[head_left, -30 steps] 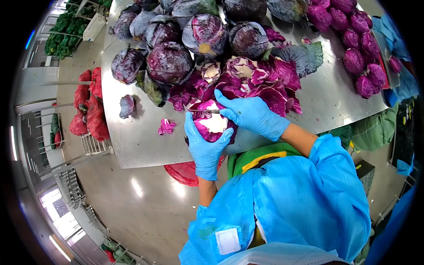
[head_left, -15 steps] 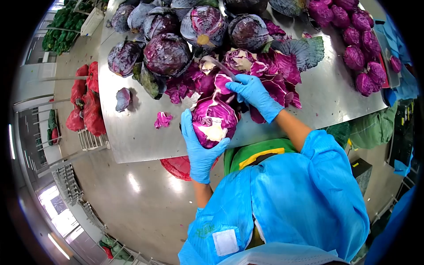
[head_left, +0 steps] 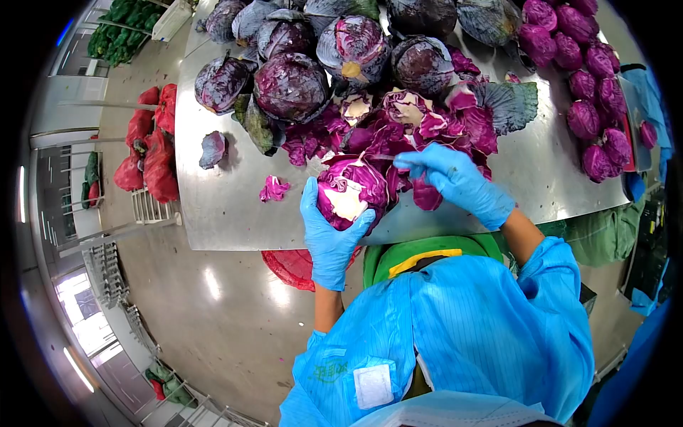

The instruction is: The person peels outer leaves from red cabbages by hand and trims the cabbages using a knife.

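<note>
A red cabbage with a pale cut base is held at the table's near edge by my left hand, gloved in blue, its thumb and fingers around the lower left side. Just right of the cabbage is my right hand, also gloved, with fingers curled round a knife. The thin blade points left over the top of the cabbage; the handle is mostly hidden in the glove. Loose purple leaves and cut stem pieces lie behind both hands.
Untrimmed dark cabbages crowd the back of the metal table. Trimmed purple cabbages are piled at the right. A small leaf scrap lies left of my left hand. Red net sacks stand beyond the table's left edge.
My right hand swung up and away from the cabbage with a cut piece, then came back down to its right; that piece no longer shows at the blade. My left hand keeps its hold.
</note>
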`<state>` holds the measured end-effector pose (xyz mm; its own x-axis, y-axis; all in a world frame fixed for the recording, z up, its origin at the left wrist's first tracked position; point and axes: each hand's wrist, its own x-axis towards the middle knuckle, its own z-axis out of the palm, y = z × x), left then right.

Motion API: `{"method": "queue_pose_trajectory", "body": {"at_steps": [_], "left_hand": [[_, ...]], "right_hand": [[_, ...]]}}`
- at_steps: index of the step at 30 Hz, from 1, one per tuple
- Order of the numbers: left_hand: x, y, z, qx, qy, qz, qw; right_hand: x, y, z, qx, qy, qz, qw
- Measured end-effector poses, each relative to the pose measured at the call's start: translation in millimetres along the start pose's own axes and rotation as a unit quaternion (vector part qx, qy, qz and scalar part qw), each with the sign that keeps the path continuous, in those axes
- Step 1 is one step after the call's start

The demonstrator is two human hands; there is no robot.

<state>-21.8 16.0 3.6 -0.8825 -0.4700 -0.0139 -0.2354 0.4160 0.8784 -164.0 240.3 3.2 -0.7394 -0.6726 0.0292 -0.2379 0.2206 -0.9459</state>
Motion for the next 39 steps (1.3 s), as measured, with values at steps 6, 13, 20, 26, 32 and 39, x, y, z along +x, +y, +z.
{"method": "queue_pose_trajectory", "body": {"at_steps": [6, 13, 20, 26, 32, 39], "left_hand": [[4, -3, -4, 0.018, -0.019, 0.021, 0.999], [8, -9, -6, 0.064, -0.027, 0.055, 0.996], [5, -8, -2, 0.088, -0.024, 0.136, 0.987], [6, 1, -2, 0.113, -0.026, 0.125, 0.985], [8, 4, -5, 0.101, -0.041, 0.101, 0.989], [3, -2, -2, 0.103, -0.033, 0.149, 0.983]], "right_hand": [[13, -10, 22, -0.231, -0.017, -0.065, 0.971], [38, -2, 28, -0.372, -0.018, -0.192, 0.908], [60, 5, 24, -0.353, 0.122, -0.192, 0.908], [47, -6, 13, -0.289, 0.021, -0.242, 0.926], [34, -5, 15, -0.368, -0.049, -0.181, 0.911], [47, 3, 31, -0.368, 0.102, -0.227, 0.896]]}}
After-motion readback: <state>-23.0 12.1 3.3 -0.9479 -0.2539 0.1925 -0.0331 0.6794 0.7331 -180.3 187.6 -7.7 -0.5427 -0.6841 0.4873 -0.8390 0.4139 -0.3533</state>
